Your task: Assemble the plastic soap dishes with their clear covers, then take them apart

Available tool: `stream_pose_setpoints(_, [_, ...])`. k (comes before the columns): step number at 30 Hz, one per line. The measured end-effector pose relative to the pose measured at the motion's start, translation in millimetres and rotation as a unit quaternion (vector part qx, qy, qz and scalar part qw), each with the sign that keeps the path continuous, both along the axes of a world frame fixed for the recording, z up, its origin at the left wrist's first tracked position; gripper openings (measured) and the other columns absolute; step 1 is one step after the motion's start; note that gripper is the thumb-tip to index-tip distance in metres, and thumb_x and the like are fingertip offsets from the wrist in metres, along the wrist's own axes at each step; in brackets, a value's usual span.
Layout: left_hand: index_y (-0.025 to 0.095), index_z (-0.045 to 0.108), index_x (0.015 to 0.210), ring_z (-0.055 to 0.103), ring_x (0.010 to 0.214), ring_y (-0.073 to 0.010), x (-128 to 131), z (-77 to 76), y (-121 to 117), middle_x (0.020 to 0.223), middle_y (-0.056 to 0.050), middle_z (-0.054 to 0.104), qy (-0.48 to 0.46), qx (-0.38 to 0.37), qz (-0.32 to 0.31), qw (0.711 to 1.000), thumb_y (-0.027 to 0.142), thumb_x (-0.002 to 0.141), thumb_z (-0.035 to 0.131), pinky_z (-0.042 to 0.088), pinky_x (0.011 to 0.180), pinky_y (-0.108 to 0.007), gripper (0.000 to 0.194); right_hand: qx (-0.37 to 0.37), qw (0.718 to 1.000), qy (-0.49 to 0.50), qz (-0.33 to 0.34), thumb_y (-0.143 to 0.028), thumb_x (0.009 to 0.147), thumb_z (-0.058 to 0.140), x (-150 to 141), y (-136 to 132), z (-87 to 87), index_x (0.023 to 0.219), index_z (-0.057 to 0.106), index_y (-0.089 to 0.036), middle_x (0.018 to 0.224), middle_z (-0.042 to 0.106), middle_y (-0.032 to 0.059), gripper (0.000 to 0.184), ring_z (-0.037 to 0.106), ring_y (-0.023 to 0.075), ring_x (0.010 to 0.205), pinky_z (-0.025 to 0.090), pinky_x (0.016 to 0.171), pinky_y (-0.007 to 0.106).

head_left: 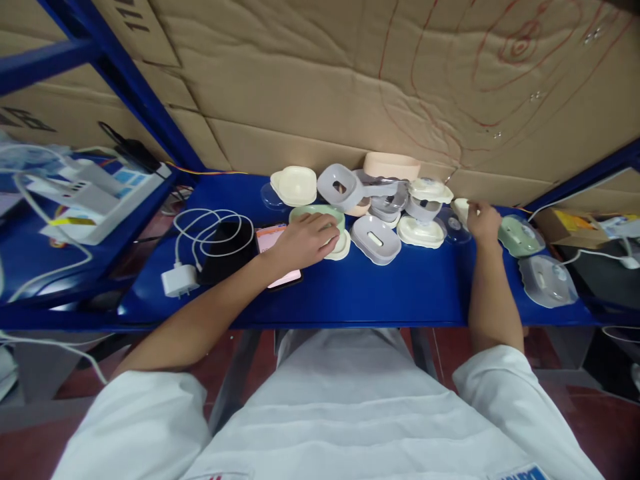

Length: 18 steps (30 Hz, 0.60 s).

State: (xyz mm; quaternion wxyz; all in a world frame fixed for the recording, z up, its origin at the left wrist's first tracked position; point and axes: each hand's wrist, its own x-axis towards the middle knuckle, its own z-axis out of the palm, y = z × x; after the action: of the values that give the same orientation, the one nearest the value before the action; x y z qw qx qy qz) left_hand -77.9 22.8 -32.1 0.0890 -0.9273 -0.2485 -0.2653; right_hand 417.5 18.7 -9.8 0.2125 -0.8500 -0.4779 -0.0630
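Note:
On the blue table, my left hand point(313, 238) bends over a pale green soap dish part point(327, 212), its fingers gripping the near side. Under and beside that hand lies a cream part point(342, 247), partly covered. Farther right, my right hand point(484, 223) pinches a small cream part point(461, 209), most of it hidden by the fingers. Between the hands are a grey soap dish point(376, 240) with a slot, a cream dish point(421, 232) and a stack of grey and cream parts point(429, 192). A clear round disc point(454, 227) lies near my right hand.
A phone point(273, 237) lies under my left forearm, with a white charger point(179, 280) and coiled cable to its left. Green point(520, 235) and clear-grey dishes point(547, 280) sit at right. Cardboard point(300, 87) walls the back. More cream point(297, 185) and peach parts point(393, 165) stand behind.

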Motion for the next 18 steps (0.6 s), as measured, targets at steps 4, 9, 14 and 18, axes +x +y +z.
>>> stream_pose_setpoints(4, [0.02,0.076,0.1,0.075,0.103,-0.0266,-0.3,-0.3,-0.2,0.118,-0.011,0.079,-0.006,-0.013,0.012,1.0,0.023,0.109,0.054,0.056,0.091,-0.042,0.024,-0.006,0.998,0.041,-0.049,-0.028,0.099,0.061,33.2,-4.4,-24.4,0.124,0.077,-0.022,0.139,0.071,0.0233,0.03,0.058,0.0302,0.112,0.032,0.096,0.046])
stream_pose_setpoints(9, [0.02,0.075,0.1,0.075,0.1,-0.0259,-0.5,0.2,-1.3,0.119,-0.01,0.079,-0.003,0.001,0.013,1.0,0.024,0.11,0.056,0.056,0.09,-0.041,0.022,0.027,0.993,0.059,-0.1,-0.034,0.096,0.072,42.1,5.2,-40.8,0.13,0.073,-0.02,0.143,0.068,0.0257,0.037,0.056,0.03,0.118,0.027,0.105,0.054])
stream_pose_setpoints(14, [0.02,0.075,0.1,0.075,0.104,-0.0271,-0.2,1.6,-2.2,0.119,-0.01,0.079,0.003,-0.004,0.004,1.0,0.022,0.109,0.056,0.058,0.09,-0.042,0.021,0.062,0.993,0.055,-0.087,-0.04,0.101,0.064,38.8,4.8,-34.4,0.105,0.077,-0.022,0.122,0.077,0.0215,0.023,0.061,0.0317,0.115,0.03,0.108,0.056])
stream_pose_setpoints(18, [0.02,0.075,0.099,0.075,0.101,-0.0269,-0.5,1.9,-1.6,0.121,-0.01,0.079,0.004,-0.001,0.013,1.0,0.023,0.109,0.055,0.058,0.091,-0.042,0.022,0.125,0.992,0.018,0.017,-0.036,0.106,0.054,13.3,7.6,-15.0,0.128,0.074,-0.019,0.142,0.072,0.0224,0.035,0.061,0.028,0.132,0.036,0.112,0.045])
